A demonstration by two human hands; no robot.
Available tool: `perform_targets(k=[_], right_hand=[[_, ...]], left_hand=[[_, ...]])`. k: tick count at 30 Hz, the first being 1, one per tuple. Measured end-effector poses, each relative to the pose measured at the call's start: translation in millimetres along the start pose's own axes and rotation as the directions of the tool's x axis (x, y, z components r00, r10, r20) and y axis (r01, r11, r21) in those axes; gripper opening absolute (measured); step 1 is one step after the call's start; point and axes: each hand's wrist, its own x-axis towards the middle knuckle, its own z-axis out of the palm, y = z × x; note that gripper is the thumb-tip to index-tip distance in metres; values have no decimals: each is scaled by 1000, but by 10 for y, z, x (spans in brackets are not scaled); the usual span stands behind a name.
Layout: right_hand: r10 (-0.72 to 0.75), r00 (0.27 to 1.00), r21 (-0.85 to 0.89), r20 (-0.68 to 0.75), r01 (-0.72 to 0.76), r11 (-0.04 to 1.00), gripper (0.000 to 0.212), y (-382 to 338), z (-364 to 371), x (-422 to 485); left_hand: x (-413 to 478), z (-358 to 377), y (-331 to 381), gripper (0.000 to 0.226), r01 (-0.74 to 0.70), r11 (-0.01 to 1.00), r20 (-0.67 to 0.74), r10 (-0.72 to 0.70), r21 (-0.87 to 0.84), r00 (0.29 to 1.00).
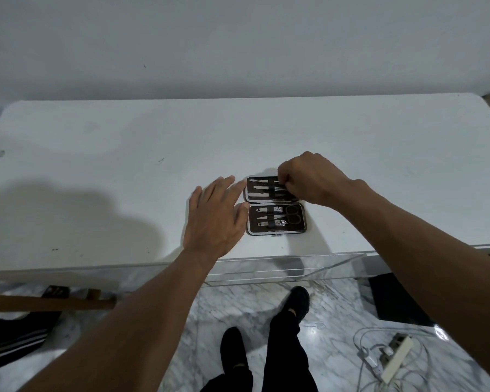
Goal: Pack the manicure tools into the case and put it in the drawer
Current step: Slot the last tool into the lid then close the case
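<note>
A small dark manicure case lies open flat on the white table, near its front edge. Its near half holds nail clippers, scissors and tweezers under a strap. Its far half holds several slim metal tools. My right hand rests over the right end of the far half, fingers pinched on the end of a slim tool there. My left hand lies flat on the table, fingers spread, its fingertips touching the case's left edge.
A clear acrylic drawer stands pulled out below the table's front edge. On the marble floor are a power strip with cables at right, a wooden chair part at left, and my legs and feet.
</note>
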Motion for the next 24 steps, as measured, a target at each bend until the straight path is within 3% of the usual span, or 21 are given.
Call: perform_targets(k=[14, 24], right_hand=[[-40, 999, 44, -16, 40, 998, 23, -69, 106, 121], [21, 999, 136, -49, -14, 991, 23, -22, 96, 81]], left_hand=[[0, 8, -4, 46, 7, 1000, 3, -7, -19, 1000], [1, 3, -9, 47, 0, 1000, 6, 0, -18, 1000]])
